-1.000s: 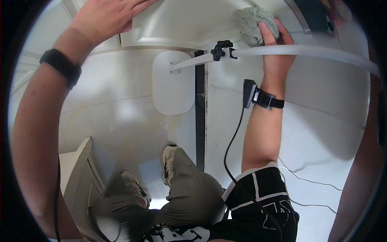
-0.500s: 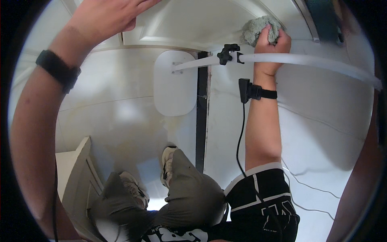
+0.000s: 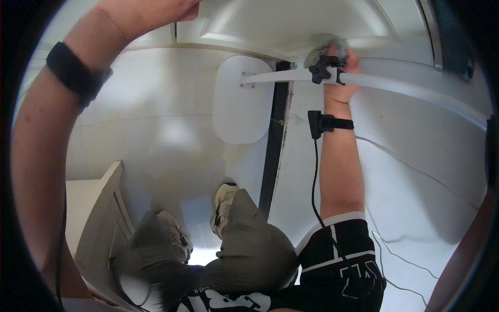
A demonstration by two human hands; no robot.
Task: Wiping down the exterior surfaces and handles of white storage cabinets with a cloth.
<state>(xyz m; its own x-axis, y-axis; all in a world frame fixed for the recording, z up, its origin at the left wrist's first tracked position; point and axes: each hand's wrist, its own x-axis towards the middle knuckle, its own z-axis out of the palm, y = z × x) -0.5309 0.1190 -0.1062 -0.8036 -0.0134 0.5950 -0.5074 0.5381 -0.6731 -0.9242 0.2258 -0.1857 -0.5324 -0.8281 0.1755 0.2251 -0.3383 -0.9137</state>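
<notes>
My right hand [image 3: 344, 78] is closed on a grey fluffy cloth [image 3: 316, 52], pressed low against a white panelled door [image 3: 249, 31]. The cloth is blurred, and a black clamp knob [image 3: 321, 69] partly hides it and my fingers. My left hand [image 3: 150, 13] is at the top left in front of the white panelling, with most of its fingers cut off by the frame; a moment ago they were stretched out, and nothing shows in them. Black bands circle both wrists, and a cable runs down from the small black box [image 3: 315, 124] on the right one.
A white pole [image 3: 410, 86] crosses in front of my right wrist and joins a white rounded plate [image 3: 241, 112]. A dark threshold strip [image 3: 274, 151] divides the tiled floor [image 3: 156, 135]. White furniture [image 3: 96, 218] stands at my left. Thin cables [image 3: 405, 255] lie at right.
The view has shifted, so the door, pole and plate sit farther right. My right hand and the cloth have moved left along the door's lower part, behind the knob. My left hand sits slightly higher.
</notes>
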